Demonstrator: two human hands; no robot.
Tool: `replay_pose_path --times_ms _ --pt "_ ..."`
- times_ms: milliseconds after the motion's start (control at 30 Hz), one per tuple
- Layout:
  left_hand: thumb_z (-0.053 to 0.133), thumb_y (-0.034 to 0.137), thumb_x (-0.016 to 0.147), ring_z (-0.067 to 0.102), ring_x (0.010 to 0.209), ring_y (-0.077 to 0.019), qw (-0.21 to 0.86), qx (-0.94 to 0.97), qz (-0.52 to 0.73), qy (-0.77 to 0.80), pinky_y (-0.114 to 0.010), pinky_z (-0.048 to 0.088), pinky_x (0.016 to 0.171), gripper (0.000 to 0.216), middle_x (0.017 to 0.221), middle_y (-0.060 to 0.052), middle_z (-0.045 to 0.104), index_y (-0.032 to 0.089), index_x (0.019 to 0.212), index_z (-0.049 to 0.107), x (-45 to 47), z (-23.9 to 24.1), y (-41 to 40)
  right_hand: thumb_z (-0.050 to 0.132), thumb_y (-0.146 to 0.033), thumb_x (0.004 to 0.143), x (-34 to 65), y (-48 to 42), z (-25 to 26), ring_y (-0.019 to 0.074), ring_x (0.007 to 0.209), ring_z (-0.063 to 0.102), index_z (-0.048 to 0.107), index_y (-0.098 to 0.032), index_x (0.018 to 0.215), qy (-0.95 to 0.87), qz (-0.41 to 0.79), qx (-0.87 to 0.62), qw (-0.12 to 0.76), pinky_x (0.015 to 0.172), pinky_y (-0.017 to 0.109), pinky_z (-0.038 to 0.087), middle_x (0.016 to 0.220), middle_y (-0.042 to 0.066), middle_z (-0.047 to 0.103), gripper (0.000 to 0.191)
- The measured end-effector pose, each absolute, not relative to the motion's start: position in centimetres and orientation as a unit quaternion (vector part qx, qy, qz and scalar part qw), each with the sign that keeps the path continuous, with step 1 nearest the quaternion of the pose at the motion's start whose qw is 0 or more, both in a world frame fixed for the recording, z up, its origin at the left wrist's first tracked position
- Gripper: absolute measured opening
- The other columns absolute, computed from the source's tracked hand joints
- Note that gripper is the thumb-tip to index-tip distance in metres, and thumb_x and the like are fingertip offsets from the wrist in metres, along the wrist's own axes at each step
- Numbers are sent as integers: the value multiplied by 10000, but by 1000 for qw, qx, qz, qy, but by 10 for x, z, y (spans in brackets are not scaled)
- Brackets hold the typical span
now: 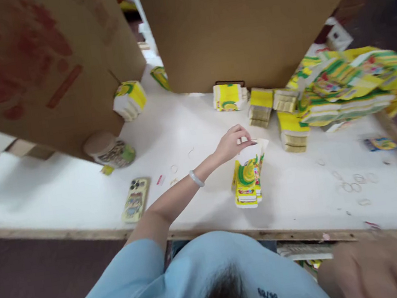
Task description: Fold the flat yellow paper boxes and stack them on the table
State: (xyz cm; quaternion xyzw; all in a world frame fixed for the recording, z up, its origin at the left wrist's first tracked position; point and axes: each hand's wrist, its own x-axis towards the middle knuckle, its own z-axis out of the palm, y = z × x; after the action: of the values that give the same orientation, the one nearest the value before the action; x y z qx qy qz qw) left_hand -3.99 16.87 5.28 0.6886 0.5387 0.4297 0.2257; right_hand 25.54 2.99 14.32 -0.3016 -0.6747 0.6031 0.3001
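Observation:
My left hand (234, 143), a pale bracelet (196, 178) on its wrist, reaches over the white table. Its fingers pinch the far white end of a small stack of flat yellow-and-green printed paper boxes (246, 176), which lie slightly fanned. At the bottom right, close to the camera, my right hand (395, 266) is large and blurred. Its fingers are smeared, so whether it holds anything cannot be made out. Beyond the left hand stand bundles of similar boxes, among them a yellow bundle (259, 105) and a white-and-yellow one (228, 97).
Two cardboard boxes, the left one (94, 50) and the right one (239, 23), rise at the back. A jar (111, 149) and a phone (136, 200) are at left. Rubber bands (349, 187) and a large yellow-green pile of packaging (346, 87) are at right.

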Motion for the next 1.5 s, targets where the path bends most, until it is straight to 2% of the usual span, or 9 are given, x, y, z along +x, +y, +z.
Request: replay_pose_path --times_ms 133,300,533,700,767,867,1033,1200,1500 --pt "617 569 935 531 621 -124 260 628 523 514 -251 429 600 394 717 -2 640 192 821 615 -43 69 165 597 -486 899 206 45 129 310 893 736 647 -417 1242 -626 386 -454 503 798 543 608 985 72 746 354" --pt "575 586 960 426 488 -89 283 598 584 470 -212 328 494 387 565 68 534 215 857 533 -30 90 145 596 -509 936 146 92 97 359 1352 567 494 -192 1426 -681 161 -528 481 1119 599 465 1414 234 600 593" --pt "566 507 984 409 478 -89 288 567 595 491 -221 328 528 304 538 88 508 221 886 531 -12 89 137 519 -608 946 136 111 69 309 976 725 611 -183 1242 -698 175 -570 397 860 436 564 1108 171 753 526" --pt "560 409 989 461 501 -97 327 557 561 517 -218 347 527 210 581 69 558 202 966 589 -17 73 150 546 -605 922 137 126 55 231 714 641 641 -187 1123 -666 240 -577 407 730 357 516 856 80 722 474" --pt "537 398 995 568 592 -120 339 557 556 515 -222 410 551 227 724 14 663 196 1079 600 -19 67 153 590 -618 889 137 132 49 198 694 604 641 -184 1032 -622 285 -571 454 716 329 504 820 58 692 460" --pt "601 407 960 676 1033 -216 283 575 547 539 -313 554 799 381 1191 -129 708 199 1276 560 -23 54 147 605 -654 868 139 144 40 153 655 552 586 -201 839 -569 324 -572 494 661 284 491 739 13 634 454" --pt "675 475 910 318 1547 -363 224 613 470 595 -580 270 1265 772 1605 -213 406 193 1545 338 -23 10 115 564 -718 867 146 159 28 127 561 495 550 -204 692 -539 377 -571 491 556 260 459 600 -19 575 543" --pt "693 623 860 93 1618 -428 295 593 399 634 -632 162 1297 1001 1689 -220 247 196 1624 206 -18 -28 94 681 -660 807 153 164 26 139 643 508 682 -165 755 -529 371 -569 509 606 265 445 684 13 635 498" --pt "606 642 921 139 1612 -421 292 603 405 622 -645 175 1289 944 1680 -257 240 175 1625 185 -20 -24 101 840 -621 645 159 179 15 110 590 546 611 -188 700 -469 446 -546 533 598 255 488 617 -44 625 492"
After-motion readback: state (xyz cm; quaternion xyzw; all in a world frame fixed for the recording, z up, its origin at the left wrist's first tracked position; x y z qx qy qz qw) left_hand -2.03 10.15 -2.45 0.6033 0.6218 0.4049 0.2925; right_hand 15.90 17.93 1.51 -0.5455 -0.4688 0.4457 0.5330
